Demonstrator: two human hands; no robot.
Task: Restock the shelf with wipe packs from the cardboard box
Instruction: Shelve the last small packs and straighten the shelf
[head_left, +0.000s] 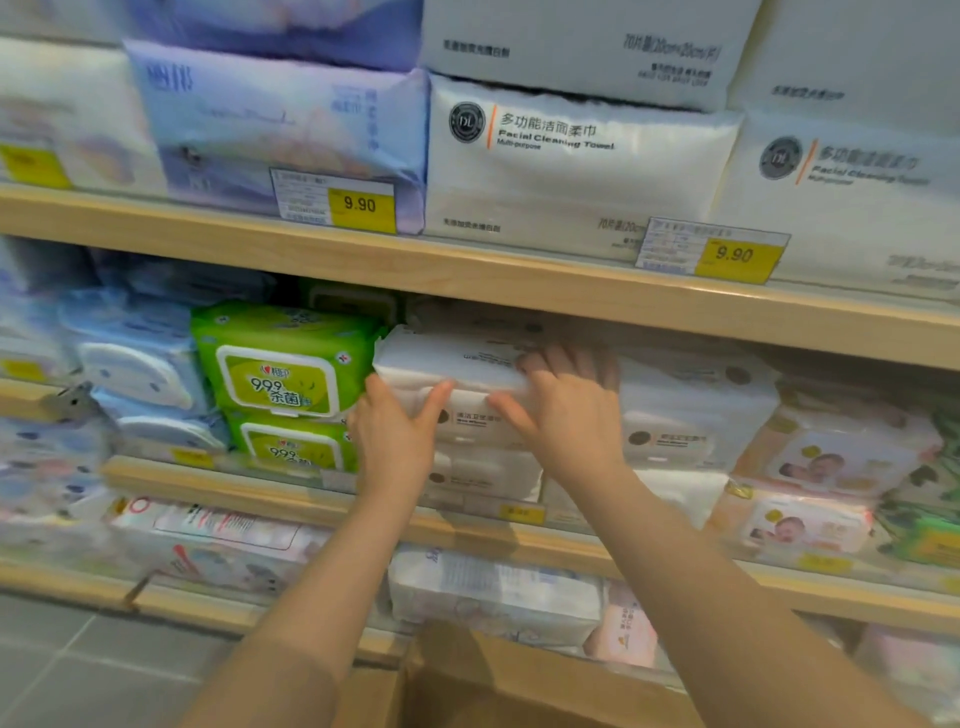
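White pack (457, 358) lies long axis along the shelf (311, 499), just right of green packs (280, 358); left hand (395, 436) and right hand (566, 410) both clasp it.

- The shelf board (467, 275) is seen to be pale wood with a smooth, matt finish.
- Just below it, the white wipe pack (447, 364) is wrapped in soft, faintly glossy plastic film.
- Beside that, the green packs (280, 364) are covered in shinier plastic.
- Far below, the cardboard box (467, 680) is plain matt brown.
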